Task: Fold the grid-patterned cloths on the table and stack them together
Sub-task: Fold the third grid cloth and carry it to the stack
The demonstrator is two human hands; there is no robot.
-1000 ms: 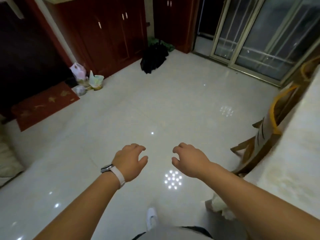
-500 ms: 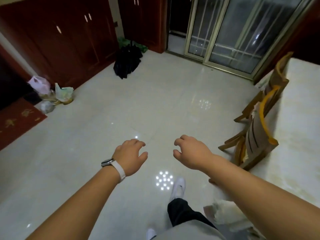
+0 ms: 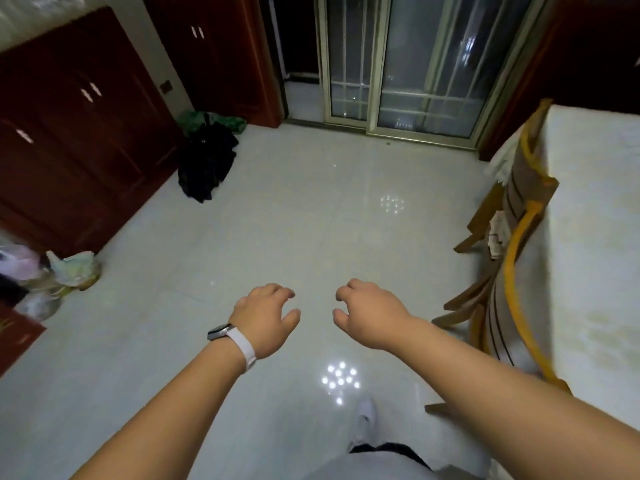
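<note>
My left hand [image 3: 265, 318], with a white watch on its wrist, and my right hand [image 3: 369, 315] are stretched out side by side over the pale tiled floor. Their fingers hang loosely curled and neither holds anything. The table [image 3: 595, 220], covered with a pale cloth, runs along the right edge of the view. No grid-patterned cloth shows on the visible part of it.
Two wooden chairs [image 3: 512, 271] with yellow curved backs stand against the table's left side. A black bag [image 3: 207, 161] lies by the dark red cabinets [image 3: 86, 133]. Plastic bags [image 3: 72, 268] sit at the left. A glass sliding door [image 3: 401, 64] is ahead.
The view has swung to the right, bringing more of the table and chairs into sight. My hands keep the same pose in front of me, and my feet have stepped forward.
</note>
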